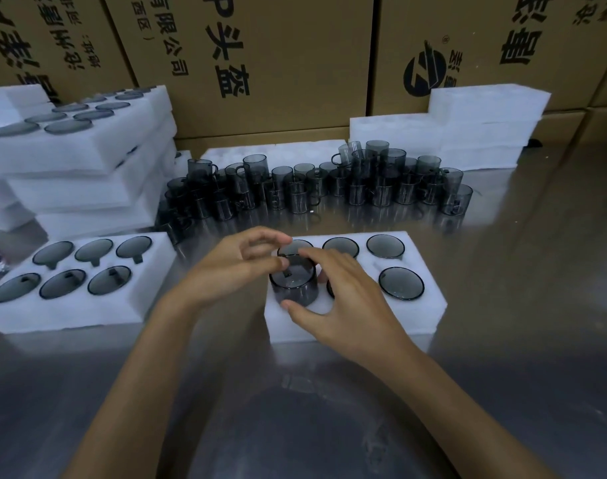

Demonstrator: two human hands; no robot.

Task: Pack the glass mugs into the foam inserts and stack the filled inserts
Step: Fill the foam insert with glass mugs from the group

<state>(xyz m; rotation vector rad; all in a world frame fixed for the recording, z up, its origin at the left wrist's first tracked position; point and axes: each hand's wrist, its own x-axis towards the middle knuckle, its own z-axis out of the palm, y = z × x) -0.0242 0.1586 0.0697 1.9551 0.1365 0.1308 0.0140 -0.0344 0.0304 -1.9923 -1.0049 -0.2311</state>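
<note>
A white foam insert (429, 307) lies on the steel table in front of me, with grey glass mugs sunk in several of its holes. One grey mug (294, 283) stands half out of the near left hole. My right hand (340, 299) grips this mug, fingers over its rim and thumb at its lower side. My left hand (231, 267) touches the mug's left rim with its thumb, its fingers curled above. A filled insert (70, 311) lies to the left. Loose mugs (315, 188) crowd the table behind.
A stack of filled inserts (74, 160) rises at the far left. Empty foam blocks (481, 126) sit at the back right. Cardboard boxes (277, 63) wall off the back. Bare steel table (295, 409) lies near me.
</note>
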